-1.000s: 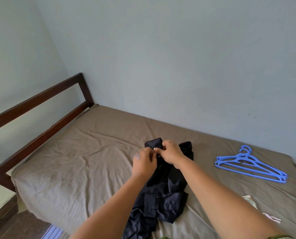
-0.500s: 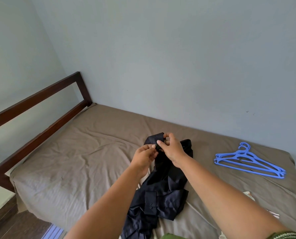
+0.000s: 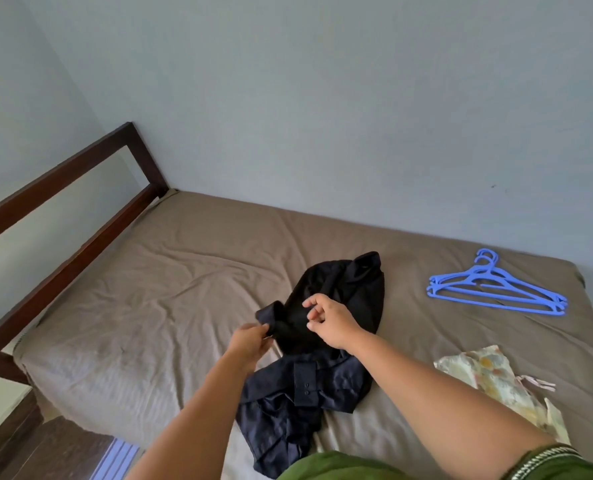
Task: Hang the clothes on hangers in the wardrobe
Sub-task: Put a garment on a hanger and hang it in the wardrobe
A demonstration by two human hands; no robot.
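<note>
2 hands work a dark shirt (image 3: 336, 292) on the bed (image 3: 156, 292): left hand (image 3: 248, 342) pinches its edge, right hand (image 3: 331, 318) hovers loosely spread.

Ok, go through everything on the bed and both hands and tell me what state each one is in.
Dark shirt: crumpled on the bed, not on a hanger.
Blue hangers: stacked flat, unused.
Floral garment: lying crumpled.
Left hand: pinching the shirt's edge.
Right hand: above the shirt, fingers loosely curled, holding nothing.
</note>
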